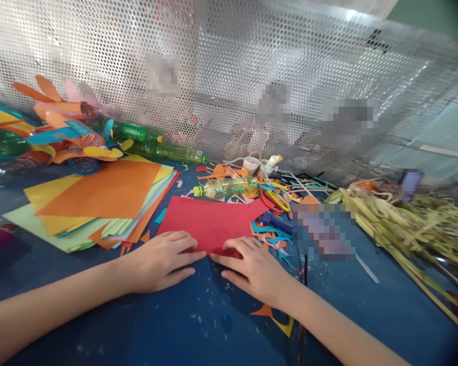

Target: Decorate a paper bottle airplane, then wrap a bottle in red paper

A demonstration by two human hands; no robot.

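A sheet of red paper [209, 218] lies on the blue table in front of me, its right corner angled outward. My left hand [164, 262] rests at the near left edge of the paper, fingers stretched out and thumb apart on the table side. Opposite it, my right hand [252, 269] touches the near right edge, with its fingers somewhat bent and spread. The two index fingertips almost meet at the middle of that edge. Both hands look open, pressing on the paper rather than gripping it. Part of the near edge is hidden under the fingers.
Coloured paper sheets [99, 198] are stacked at left, below bottle-and-paper models [72, 127]. Beyond the red paper lies a clear bottle [229, 187] among paper scraps. Scissors [277, 201] and a dark blue tool [275, 222] are at right, then dry husks [397, 218]. Perforated silver sheeting [221, 76] stands behind.
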